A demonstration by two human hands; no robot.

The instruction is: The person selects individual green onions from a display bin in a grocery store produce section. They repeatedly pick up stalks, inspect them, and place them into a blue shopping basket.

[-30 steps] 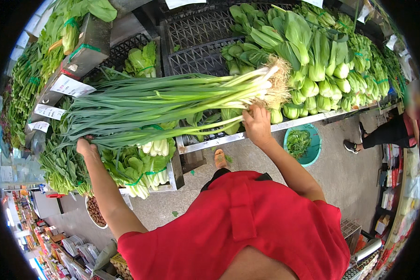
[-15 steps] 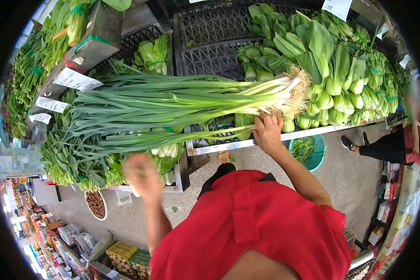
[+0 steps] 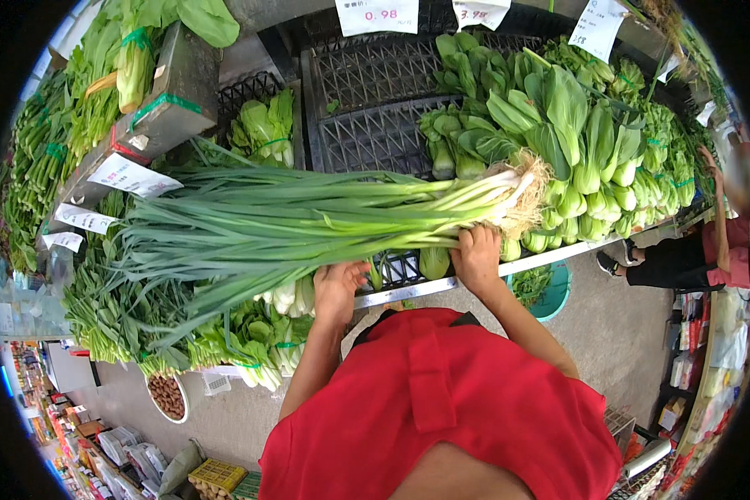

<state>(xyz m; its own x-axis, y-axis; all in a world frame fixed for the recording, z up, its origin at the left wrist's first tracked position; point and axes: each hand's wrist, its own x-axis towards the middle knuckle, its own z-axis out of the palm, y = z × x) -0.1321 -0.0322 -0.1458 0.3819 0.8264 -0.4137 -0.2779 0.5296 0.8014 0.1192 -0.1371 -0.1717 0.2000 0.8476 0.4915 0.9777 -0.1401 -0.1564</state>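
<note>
Since the earlier frames the left hand [image 3: 338,287] has come in from the far leafy end and now cups the scallions [image 3: 308,218] from below near mid-length. At the root end, the right hand [image 3: 477,257] is closed around the white stalks just short of the roots [image 3: 527,200]. The bundle lies level above the crates [image 3: 375,137], its long axis running left to right: green tips to the person's left, roots to the right beside the bok choy [image 3: 575,158]. Most of the length hangs left of both hands, so the left hand is nearer the loose, heavier leaf end. Price cards [image 3: 125,175] sit behind.
</note>
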